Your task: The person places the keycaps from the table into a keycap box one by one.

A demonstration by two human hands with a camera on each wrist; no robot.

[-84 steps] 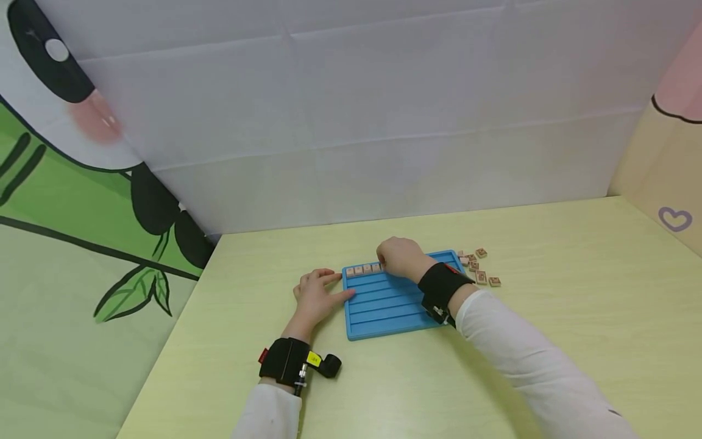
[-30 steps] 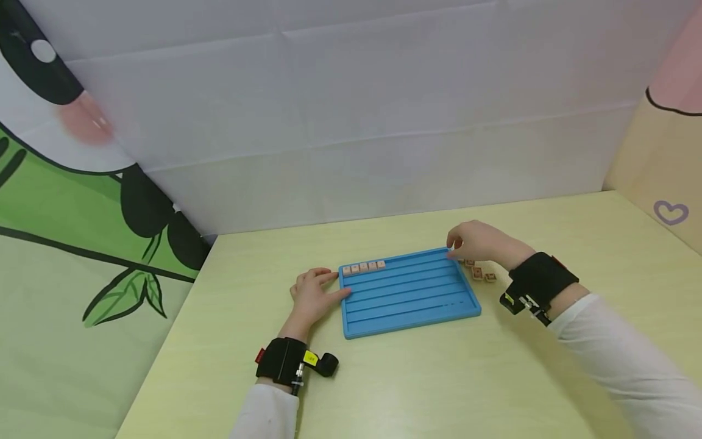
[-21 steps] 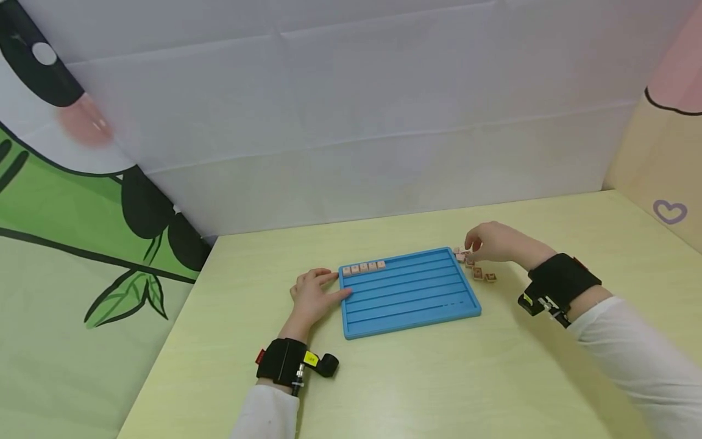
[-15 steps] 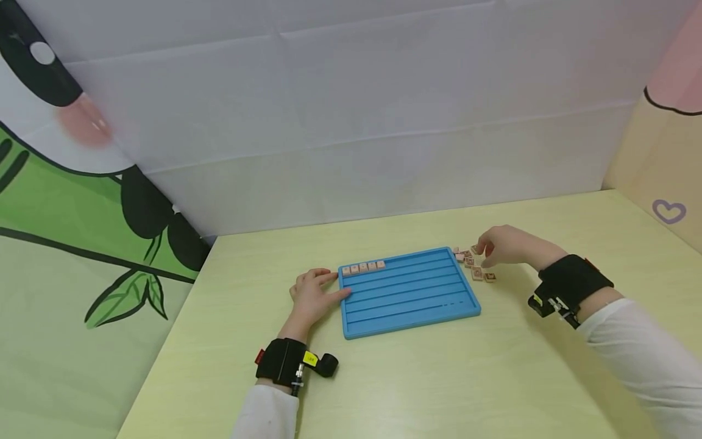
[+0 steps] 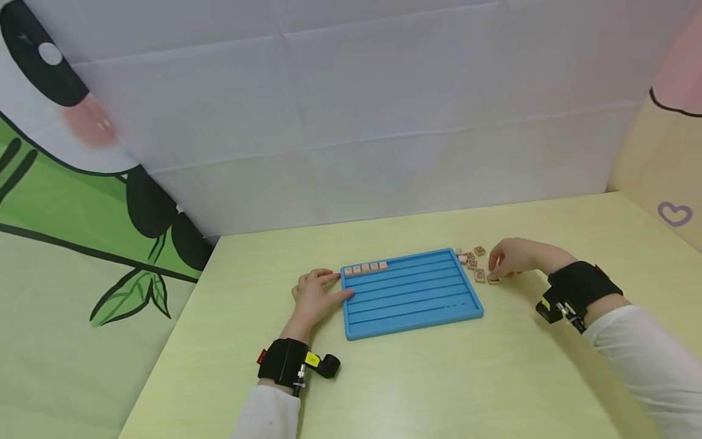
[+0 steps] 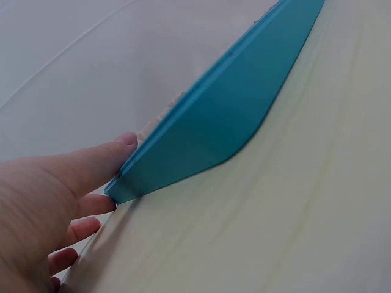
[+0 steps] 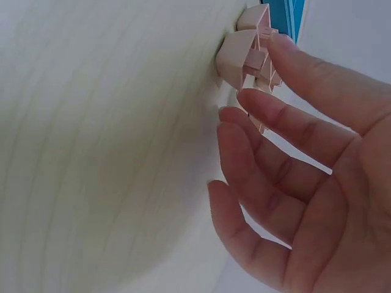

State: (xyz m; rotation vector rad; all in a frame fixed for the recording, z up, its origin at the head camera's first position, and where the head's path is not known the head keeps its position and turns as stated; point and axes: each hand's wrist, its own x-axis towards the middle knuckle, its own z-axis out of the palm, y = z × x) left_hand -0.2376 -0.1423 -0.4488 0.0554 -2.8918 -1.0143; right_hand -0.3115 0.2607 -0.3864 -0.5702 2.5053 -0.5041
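Observation:
In the head view a blue ridged tray (image 5: 411, 299) lies on the table, with a short row of pale pink keycaps (image 5: 365, 268) in its top groove at the left end. My left hand (image 5: 316, 297) rests at the tray's left edge, thumb laid on the rim and index fingertip at the far corner. Beyond the tray's right edge my right hand (image 5: 512, 257) is low over the nearest loose keycap (image 5: 493, 280). The right wrist view shows my thumb and bent index finger apart, right beside a hollow keycap (image 7: 235, 58) lying open side up.
Several more loose keycaps (image 5: 470, 259) lie scattered along the tray's right side, some close to its rim. The pale wooden table (image 5: 417, 384) meets a white sheet (image 5: 351, 122) at the back. Printed cloth (image 5: 55, 274) hangs at the left.
My right hand has gone from the tray's top groove to the right, out past the rim, and down to the nearest loose keycap. My left hand has stayed at the tray's edge.

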